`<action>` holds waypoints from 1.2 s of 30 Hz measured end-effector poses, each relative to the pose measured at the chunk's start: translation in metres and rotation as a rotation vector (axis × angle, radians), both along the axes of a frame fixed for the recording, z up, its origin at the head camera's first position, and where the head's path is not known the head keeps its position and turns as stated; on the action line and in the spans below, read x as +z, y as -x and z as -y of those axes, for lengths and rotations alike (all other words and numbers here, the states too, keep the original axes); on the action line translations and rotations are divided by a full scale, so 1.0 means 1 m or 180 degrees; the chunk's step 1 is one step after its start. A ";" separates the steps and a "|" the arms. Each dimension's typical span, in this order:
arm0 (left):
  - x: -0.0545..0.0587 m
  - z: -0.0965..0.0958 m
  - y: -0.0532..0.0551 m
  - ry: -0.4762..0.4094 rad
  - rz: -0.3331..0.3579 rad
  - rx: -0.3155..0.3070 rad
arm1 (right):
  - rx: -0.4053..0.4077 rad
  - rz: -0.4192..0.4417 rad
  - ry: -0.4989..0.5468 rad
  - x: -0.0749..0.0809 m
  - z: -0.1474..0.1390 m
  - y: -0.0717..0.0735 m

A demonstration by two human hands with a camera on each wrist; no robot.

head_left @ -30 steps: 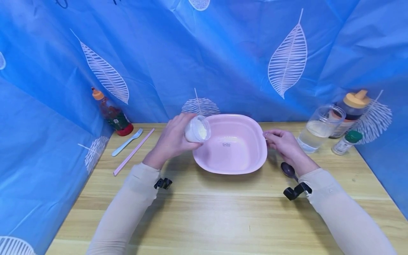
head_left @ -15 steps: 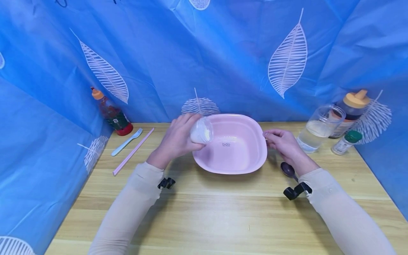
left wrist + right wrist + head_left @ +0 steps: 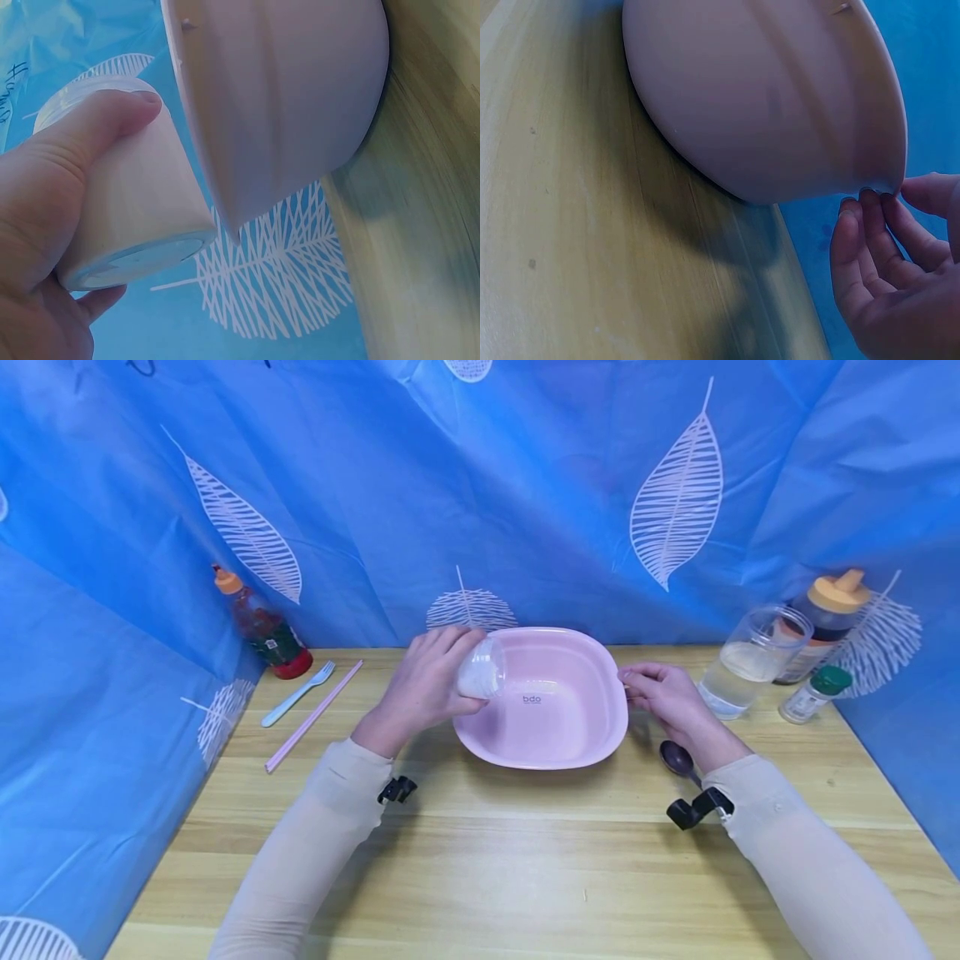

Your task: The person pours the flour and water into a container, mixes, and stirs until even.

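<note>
My left hand [image 3: 420, 689] grips a clear plastic cup [image 3: 482, 670] of white powder. The cup is tilted, its mouth toward the inside of a pink basin [image 3: 558, 739], over the left part of the rim. In the left wrist view the thumb lies along the side of the cup [image 3: 142, 187], whose base faces the camera. At the basin's right edge, my right hand [image 3: 675, 703] pinches the rim between thumb and fingertips; the right wrist view shows this hold on the basin [image 3: 757, 97] close up. No powder is visible on the basin floor.
Left of the basin lie a blue fork [image 3: 298, 693] and pink chopsticks [image 3: 313, 717], near a red sauce bottle [image 3: 268, 631]. On the right stand a cup of clear liquid [image 3: 738, 672], a dark sauce bottle [image 3: 823, 614] and a green-capped jar [image 3: 816, 695]. A dark spoon [image 3: 678, 760] lies beside my right wrist.
My left hand has shifted slightly right and tipped the cup further over the basin; its open mouth now turns away from the head camera. The right hand keeps its place on the rim.
</note>
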State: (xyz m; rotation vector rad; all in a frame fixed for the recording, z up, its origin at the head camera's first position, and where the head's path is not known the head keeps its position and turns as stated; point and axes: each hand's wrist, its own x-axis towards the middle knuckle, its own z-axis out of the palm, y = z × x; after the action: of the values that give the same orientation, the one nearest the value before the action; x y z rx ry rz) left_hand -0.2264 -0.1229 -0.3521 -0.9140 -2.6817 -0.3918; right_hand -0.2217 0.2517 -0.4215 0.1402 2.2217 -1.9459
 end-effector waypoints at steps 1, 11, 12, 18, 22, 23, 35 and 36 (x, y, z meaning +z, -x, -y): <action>0.000 0.000 0.000 0.0017 -0.0023 -0.0008 | 0.0003 -0.0002 -0.0002 0.000 0.000 0.000; -0.002 -0.003 0.001 0.0135 -0.0185 -0.0081 | 0.0012 0.0006 -0.0019 0.000 0.000 0.001; -0.002 -0.003 0.001 0.0130 -0.0193 -0.0085 | 0.0013 0.0007 -0.0020 0.000 0.000 0.001; -0.003 -0.004 0.001 0.0143 -0.0228 -0.0101 | 0.0020 0.0025 -0.0086 0.001 0.000 0.001; -0.004 -0.006 0.001 0.0207 -0.0275 -0.0112 | 0.0034 0.0035 -0.0093 0.001 -0.001 0.001; -0.004 -0.007 0.001 0.0230 -0.0302 -0.0120 | 0.0037 0.0036 -0.0095 0.001 -0.001 0.001; -0.006 -0.009 0.003 0.0385 -0.0510 -0.0191 | 0.0021 0.0015 -0.0057 0.002 0.000 0.000; -0.006 -0.009 0.003 0.0394 -0.0515 -0.0194 | 0.0018 0.0016 -0.0064 0.002 0.000 0.000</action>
State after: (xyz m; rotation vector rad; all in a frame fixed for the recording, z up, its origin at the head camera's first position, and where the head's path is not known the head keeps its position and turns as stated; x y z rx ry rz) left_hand -0.2294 -0.1136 -0.3586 -1.0183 -2.5580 -0.1578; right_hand -0.2216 0.2516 -0.4195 0.1412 2.2368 -1.9187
